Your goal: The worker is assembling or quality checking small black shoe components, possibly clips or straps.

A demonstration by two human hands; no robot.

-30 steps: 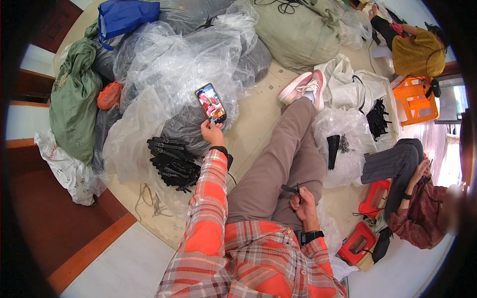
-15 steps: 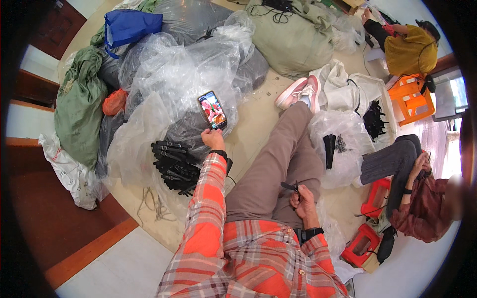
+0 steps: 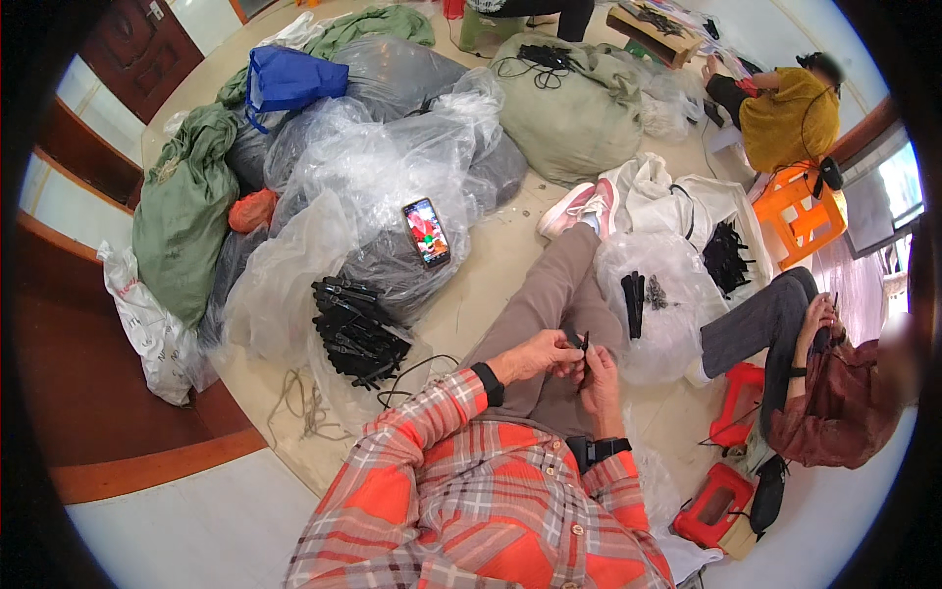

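Over my lap, my left hand [image 3: 538, 357] and my right hand [image 3: 600, 385] meet with fingertips pinched on a small black strap [image 3: 585, 342]. Its details are too small to make out, and the fingers hide part of it. Left of my legs lies a pile of black straps [image 3: 359, 332] on clear plastic. A phone [image 3: 426, 233] with a lit screen rests on the plastic bags beyond that pile, apart from both hands. To the right of my shin, several black strips [image 3: 633, 304] and small dark bits lie on a clear plastic bag [image 3: 655, 355].
Large stuffed sacks [image 3: 569, 118] and clear bags [image 3: 392, 157] fill the far side, with a blue bag [image 3: 294, 80] on top. On the right sits a co-worker in a dark red top [image 3: 834, 412], near red plastic stools [image 3: 714, 506]. Another in yellow [image 3: 788, 120] sits farther back by an orange stool [image 3: 800, 214].
My left hand has drawn back from the phone to my lap and joined my right hand at the black strap. The whole view has shifted slightly, showing more of the room's far side.
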